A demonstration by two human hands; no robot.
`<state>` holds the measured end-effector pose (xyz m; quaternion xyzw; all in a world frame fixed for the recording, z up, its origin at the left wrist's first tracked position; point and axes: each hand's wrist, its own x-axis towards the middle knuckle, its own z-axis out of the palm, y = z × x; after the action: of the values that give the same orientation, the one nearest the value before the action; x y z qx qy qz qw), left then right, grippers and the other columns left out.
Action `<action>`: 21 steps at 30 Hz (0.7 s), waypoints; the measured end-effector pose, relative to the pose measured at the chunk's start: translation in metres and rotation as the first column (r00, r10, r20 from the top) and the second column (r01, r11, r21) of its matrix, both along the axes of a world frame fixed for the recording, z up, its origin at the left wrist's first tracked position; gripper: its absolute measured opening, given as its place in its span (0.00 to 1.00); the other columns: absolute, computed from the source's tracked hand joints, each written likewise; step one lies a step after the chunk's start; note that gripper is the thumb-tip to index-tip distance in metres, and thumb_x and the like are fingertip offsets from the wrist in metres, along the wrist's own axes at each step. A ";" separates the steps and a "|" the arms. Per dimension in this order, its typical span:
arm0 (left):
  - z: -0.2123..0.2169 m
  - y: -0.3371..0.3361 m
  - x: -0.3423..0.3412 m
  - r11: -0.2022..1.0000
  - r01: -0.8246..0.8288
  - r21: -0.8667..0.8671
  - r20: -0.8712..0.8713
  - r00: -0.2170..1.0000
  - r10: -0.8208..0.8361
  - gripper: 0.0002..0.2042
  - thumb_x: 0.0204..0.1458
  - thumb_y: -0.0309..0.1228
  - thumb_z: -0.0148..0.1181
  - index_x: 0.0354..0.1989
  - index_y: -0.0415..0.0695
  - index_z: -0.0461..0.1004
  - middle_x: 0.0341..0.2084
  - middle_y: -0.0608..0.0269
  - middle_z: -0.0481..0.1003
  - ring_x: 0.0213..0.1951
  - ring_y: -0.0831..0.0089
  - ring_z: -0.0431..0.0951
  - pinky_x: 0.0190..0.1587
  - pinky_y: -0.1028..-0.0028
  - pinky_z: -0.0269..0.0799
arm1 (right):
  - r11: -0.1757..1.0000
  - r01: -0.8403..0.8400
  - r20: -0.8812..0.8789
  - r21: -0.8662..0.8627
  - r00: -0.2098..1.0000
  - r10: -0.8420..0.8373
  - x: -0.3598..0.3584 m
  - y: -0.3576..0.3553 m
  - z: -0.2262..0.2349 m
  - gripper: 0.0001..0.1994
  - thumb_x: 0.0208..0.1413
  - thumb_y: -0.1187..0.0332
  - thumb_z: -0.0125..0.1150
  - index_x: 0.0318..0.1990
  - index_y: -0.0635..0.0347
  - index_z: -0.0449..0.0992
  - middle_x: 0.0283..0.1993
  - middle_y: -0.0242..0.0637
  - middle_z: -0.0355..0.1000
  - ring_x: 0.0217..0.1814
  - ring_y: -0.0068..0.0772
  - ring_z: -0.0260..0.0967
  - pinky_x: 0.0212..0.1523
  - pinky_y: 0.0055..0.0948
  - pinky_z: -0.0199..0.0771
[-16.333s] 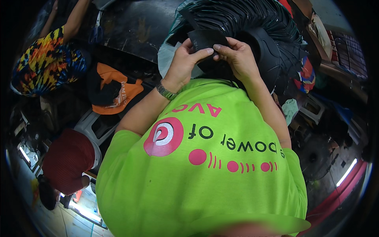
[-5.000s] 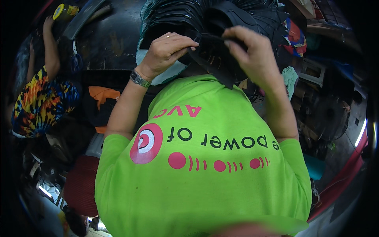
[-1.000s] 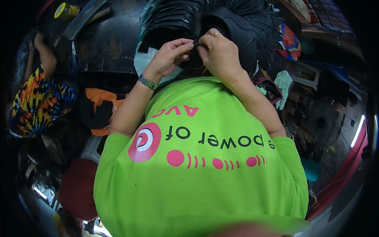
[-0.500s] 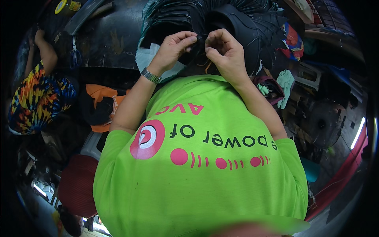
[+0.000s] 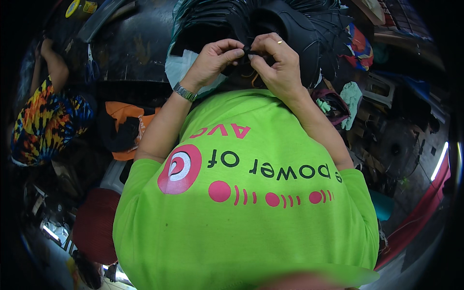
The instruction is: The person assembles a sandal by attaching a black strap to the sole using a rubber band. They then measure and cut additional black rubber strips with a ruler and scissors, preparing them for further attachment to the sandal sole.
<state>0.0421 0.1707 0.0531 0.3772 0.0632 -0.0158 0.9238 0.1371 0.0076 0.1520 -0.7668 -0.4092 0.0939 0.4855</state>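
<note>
My left hand (image 5: 217, 60), with a metal watch on its wrist, pinches one side of a small black piece (image 5: 248, 50). Thumb and fingers of my right hand (image 5: 278, 63), which wears a ring, close on the other side. What kind of piece it is cannot be made out. Just beyond the hands, many thin black sheets (image 5: 210, 20) are bunched inside a teal plastic wrapping (image 5: 173, 72). To their right lie curved black pieces (image 5: 309, 41) fanned out in layers. An orange cord-like thing (image 5: 251, 77) shows below the hands.
Scissors with blue handles (image 5: 92, 70) lie on the dark table (image 5: 130, 53) at left, near a yellow container (image 5: 73, 8). Another person in a patterned garment (image 5: 46, 121) is at the far left. Pale green cloth (image 5: 351, 104) and a fan (image 5: 396, 150) are at right.
The fingertips of both hands have come closer together on the small black piece. My right hand has turned slightly, so its ring now shows.
</note>
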 end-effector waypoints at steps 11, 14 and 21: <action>-0.006 -0.001 0.004 0.971 -0.112 0.211 0.052 0.993 0.103 0.09 0.60 0.27 0.66 0.46 0.38 0.80 0.36 0.66 0.81 0.36 0.81 0.80 0.42 0.80 0.78 | 0.988 -0.067 -0.649 -0.138 0.759 -0.039 0.004 -0.004 0.014 0.07 0.59 0.72 0.64 0.42 0.63 0.80 0.30 0.32 0.79 0.28 0.20 0.75 0.26 0.22 0.71; -0.006 0.000 0.002 0.920 -0.109 0.377 0.035 0.994 0.104 0.08 0.59 0.26 0.65 0.45 0.38 0.81 0.35 0.66 0.81 0.36 0.81 0.80 0.42 0.80 0.77 | 0.797 -0.098 -0.017 -0.596 0.994 0.109 0.008 -0.014 0.040 0.08 0.56 0.71 0.67 0.42 0.61 0.81 0.30 0.43 0.79 0.28 0.32 0.76 0.33 0.27 0.72; -0.005 -0.002 0.005 0.864 -0.195 0.465 0.046 0.979 0.196 0.08 0.59 0.25 0.66 0.45 0.38 0.82 0.36 0.66 0.82 0.35 0.82 0.79 0.41 0.81 0.76 | 0.888 -0.014 0.105 -0.460 0.992 0.069 0.009 -0.021 0.062 0.06 0.57 0.70 0.67 0.40 0.61 0.80 0.23 0.41 0.73 0.21 0.33 0.73 0.29 0.32 0.73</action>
<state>0.0470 0.1688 0.0480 0.5799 0.1041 0.0930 0.8026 0.1460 -0.0132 0.2139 -0.8550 -0.4198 0.1528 0.2635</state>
